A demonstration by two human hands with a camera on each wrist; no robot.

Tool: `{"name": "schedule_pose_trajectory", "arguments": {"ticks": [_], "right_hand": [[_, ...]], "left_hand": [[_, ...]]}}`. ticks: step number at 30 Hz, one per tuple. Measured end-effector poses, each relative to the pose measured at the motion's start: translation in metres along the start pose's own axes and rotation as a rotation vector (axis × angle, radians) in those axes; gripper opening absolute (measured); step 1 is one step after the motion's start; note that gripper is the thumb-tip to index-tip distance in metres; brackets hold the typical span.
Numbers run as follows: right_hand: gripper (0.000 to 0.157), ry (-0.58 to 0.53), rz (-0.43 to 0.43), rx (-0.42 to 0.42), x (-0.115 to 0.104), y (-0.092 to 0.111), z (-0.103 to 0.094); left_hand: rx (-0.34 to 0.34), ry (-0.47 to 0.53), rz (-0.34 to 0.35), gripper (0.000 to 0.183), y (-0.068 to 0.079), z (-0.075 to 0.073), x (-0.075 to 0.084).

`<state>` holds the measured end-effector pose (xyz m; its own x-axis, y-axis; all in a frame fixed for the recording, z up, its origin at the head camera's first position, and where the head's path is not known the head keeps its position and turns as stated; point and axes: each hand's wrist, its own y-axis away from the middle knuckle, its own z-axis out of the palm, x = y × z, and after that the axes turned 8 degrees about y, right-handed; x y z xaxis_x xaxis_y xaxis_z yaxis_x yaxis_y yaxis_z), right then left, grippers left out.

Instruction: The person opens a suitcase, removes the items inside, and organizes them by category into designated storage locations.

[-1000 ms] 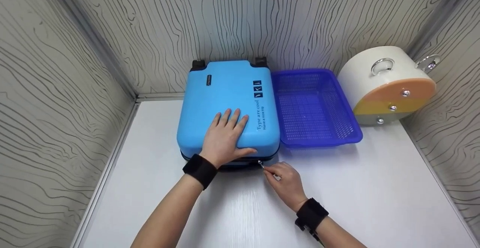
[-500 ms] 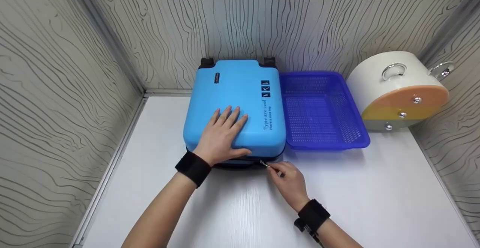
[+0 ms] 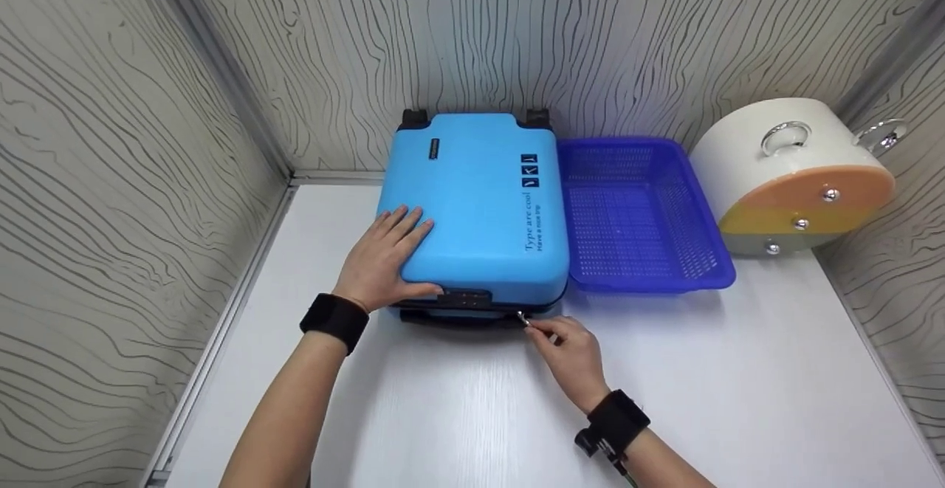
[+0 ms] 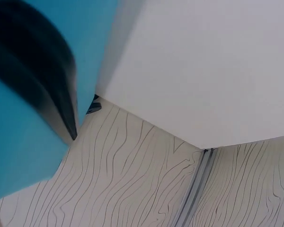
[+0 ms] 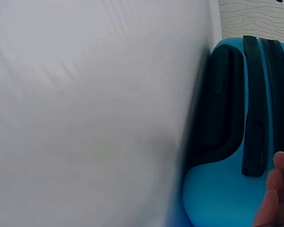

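Pinching the small metal pull between thumb and forefinger of the right grip, at the front of the blue suitcase, near its right corner. Lying flat on the white counter, just ahead of the right grip and under the left grip, with black wheels toward the back wall. Bounded on the right by the purple basket, touching or just beside, hard to tell which, and farther right by the rounded box. Opening on the left onto a strip of counter reaching the side wall, and in front onto a broad stretch between the forearms. Resting with the left grip on the top's front left part, with fingers straight and slightly apart and thumb tip at the lock. Slanting in with each forearm from its own lower side, in black wristbands.
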<state>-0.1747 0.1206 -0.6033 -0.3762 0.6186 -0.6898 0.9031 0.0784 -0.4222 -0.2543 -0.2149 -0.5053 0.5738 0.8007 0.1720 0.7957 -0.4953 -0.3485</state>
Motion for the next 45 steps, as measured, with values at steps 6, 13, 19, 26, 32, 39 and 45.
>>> {"name": "schedule_pose_trajectory", "arguments": {"ticks": [6, 13, 19, 26, 32, 39, 45], "right_hand": [[0.013, -0.012, -0.031, 0.021, -0.004, 0.001, 0.008], [0.017, -0.067, -0.059, 0.014, -0.019, 0.003, 0.037], [0.020, -0.045, -0.155, 0.016, -0.039, 0.000, 0.071], [0.020, 0.049, -0.265, 0.005, -0.072, -0.007, 0.115], [0.016, 0.095, -0.326, -0.007, -0.089, -0.016, 0.138], [0.021, 0.010, -0.406, -0.098, -0.090, -0.010, 0.104], [0.042, 0.160, -0.772, 0.060, -0.082, -0.049, 0.020]], "left_hand": [[0.011, 0.015, 0.002, 0.110, -0.001, 0.000, 0.001], [0.011, 0.013, 0.006, 0.108, 0.000, 0.001, 0.000], [0.017, 0.028, 0.018, 0.106, 0.001, 0.001, -0.002], [0.000, 0.044, 0.018, 0.106, 0.002, -0.002, -0.003], [-0.005, 0.067, 0.013, 0.105, -0.002, 0.000, -0.001], [0.008, 0.086, 0.002, 0.104, 0.001, 0.002, 0.000], [0.023, 0.076, 0.012, 0.103, 0.001, 0.000, -0.002]]}}
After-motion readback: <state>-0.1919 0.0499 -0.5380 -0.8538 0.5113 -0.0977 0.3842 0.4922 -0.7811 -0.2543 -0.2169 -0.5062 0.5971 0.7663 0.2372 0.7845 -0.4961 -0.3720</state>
